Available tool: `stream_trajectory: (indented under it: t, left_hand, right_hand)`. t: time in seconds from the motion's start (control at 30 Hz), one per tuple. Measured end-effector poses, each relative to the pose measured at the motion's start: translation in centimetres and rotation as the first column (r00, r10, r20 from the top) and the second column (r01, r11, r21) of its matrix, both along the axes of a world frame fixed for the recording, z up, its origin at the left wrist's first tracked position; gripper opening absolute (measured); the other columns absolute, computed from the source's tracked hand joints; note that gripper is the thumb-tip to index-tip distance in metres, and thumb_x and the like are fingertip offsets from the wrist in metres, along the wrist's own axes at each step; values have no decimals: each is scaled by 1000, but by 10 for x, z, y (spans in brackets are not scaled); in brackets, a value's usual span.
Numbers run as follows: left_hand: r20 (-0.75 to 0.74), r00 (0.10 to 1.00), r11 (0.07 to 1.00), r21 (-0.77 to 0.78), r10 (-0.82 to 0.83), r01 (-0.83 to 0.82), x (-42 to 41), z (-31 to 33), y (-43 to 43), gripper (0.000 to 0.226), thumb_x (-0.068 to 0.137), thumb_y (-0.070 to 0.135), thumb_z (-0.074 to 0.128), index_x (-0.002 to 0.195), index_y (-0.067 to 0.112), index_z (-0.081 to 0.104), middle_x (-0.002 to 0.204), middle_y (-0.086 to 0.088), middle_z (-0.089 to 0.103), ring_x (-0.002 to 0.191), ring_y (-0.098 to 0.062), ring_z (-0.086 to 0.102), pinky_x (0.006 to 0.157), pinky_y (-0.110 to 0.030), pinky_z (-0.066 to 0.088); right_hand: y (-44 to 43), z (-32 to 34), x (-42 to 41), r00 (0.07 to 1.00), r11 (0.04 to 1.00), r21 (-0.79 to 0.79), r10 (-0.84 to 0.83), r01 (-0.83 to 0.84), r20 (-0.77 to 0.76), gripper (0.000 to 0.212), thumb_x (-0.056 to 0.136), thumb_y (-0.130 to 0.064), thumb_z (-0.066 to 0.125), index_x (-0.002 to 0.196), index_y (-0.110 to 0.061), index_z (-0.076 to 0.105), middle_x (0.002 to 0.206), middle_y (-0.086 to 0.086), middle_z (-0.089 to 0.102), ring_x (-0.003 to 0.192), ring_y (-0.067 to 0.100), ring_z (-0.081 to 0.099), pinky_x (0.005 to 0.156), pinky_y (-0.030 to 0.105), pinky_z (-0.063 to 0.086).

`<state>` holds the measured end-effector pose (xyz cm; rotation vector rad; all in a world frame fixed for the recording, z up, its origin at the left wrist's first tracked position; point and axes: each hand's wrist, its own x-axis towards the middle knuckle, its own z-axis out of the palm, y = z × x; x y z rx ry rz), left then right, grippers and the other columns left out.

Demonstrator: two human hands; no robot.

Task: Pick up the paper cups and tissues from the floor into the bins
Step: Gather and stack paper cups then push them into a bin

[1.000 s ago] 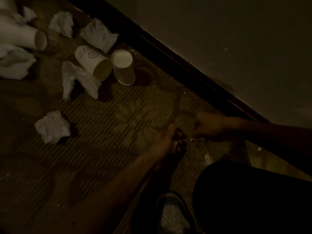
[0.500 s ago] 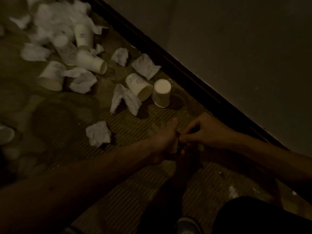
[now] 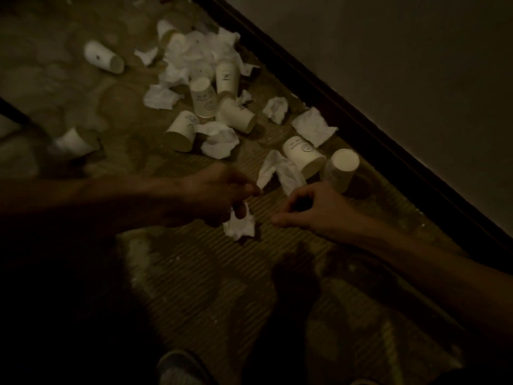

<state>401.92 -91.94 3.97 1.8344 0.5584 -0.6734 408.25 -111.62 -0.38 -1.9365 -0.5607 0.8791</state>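
Hands were pinched together 0.5 s ago, now apart: left hand (image 3: 216,195) closes fingers on crumpled tissue (image 3: 240,227) at frame centre, tissue touching carpet (image 3: 211,273); right hand (image 3: 308,209) loosely curled, empty. Pickup starting. Soft creased tissues, stiff conical paper cups (image 3: 304,157) scattered 12 o'clock; ribbed carpet, no bins visible

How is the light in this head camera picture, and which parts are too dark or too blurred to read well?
Head view: very dim and yellowish; the bottom left corner is almost black. The left hand is smeared by motion blur over the crumpled tissue, so its grip cannot be judged. The right hand is sharper, fingers curled. The white cups stand out, but their print is unreadable.
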Motion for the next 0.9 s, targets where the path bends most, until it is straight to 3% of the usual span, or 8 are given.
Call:
stream_trajectory:
  t: [0.1, 0.27, 0.4, 0.5, 0.57, 0.63, 0.73, 0.9]
  left_hand:
    - [-14, 982, 981, -36, 191, -191, -22, -35, 44, 21, 104, 21, 45, 105, 17, 66, 48, 7, 57, 37, -4, 42, 35, -19, 32]
    - [-69, 884, 883, -45, 463, -467, -43, -109, 43, 41, 106, 40, 36, 93, 13, 63, 58, 1, 51, 46, -10, 43, 43, -21, 32]
    - [-154, 713, 693, -168, 684, -701, -45, -129, 27, 51, 105, 50, 25, 83, 17, 58, 74, -1, 64, 63, -12, 59, 50, -22, 48]
    - [-196, 665, 581, -352, 721, -734, -47, -136, 27, 59, 106, 48, 18, 79, 11, 56, 58, 12, 66, 47, 3, 62, 45, -9, 48]
    - [-170, 660, 577, -361, 732, -732, -49, -139, 29, 60, 106, 48, 16, 83, 12, 58, 52, 9, 65, 41, 3, 60, 40, -11, 48]
    - [-140, 624, 554, -342, 768, -759, -49, -142, 29, 60, 105, 50, 16, 87, 15, 61, 57, 7, 68, 49, 0, 65, 49, -16, 51]
    - [-154, 561, 472, -390, 813, -791, -42, -142, 26, 58, 104, 52, 20, 86, 18, 62, 75, 3, 69, 74, -12, 65, 68, -26, 50]
    - [-214, 527, 379, -485, 822, -788, -27, -128, 15, 60, 101, 59, 26, 74, 19, 62, 66, 0, 70, 73, -18, 65, 67, -30, 48]
  right_hand:
    - [23, -25, -5, 998, 986, -166, 38, -30, 44, 21, 74, -26, 84, 90, -23, 72, 81, -10, 68, 75, 0, 63, 61, 14, 47]
    - [59, -72, -10, 982, 952, -290, 136, -94, 128, 64, 78, -31, 81, 135, -20, 55, 89, -20, 58, 76, -7, 52, 60, 7, 36]
    - [80, -99, -9, 946, 902, -387, 274, -191, 173, 91, 80, -36, 79, 153, -20, 28, 147, 2, 48, 125, 14, 50, 91, 14, 32]
    - [92, -111, -11, 944, 914, -366, 261, -174, 204, 65, 78, -28, 81, 136, -15, 55, 118, -2, 64, 91, -8, 57, 74, 0, 37]
    - [97, -115, -14, 959, 937, -320, 210, -141, 191, 32, 80, -22, 79, 109, -14, 69, 85, -12, 63, 67, -13, 55, 54, 3, 39]
    - [101, -116, -17, 988, 962, -261, 110, -79, 108, 9, 81, -19, 78, 86, -18, 70, 74, -8, 65, 58, -9, 58, 48, 8, 43]
    - [111, -106, -22, 991, 988, -123, -105, 95, -77, 12, 81, -15, 79, 79, -21, 69, 72, -4, 70, 58, -2, 66, 46, 14, 46]
    - [126, -84, -38, 985, 995, 0, -103, 104, -140, 19, 90, -19, 68, 74, -27, 74, 75, -5, 75, 74, 9, 73, 63, 23, 59]
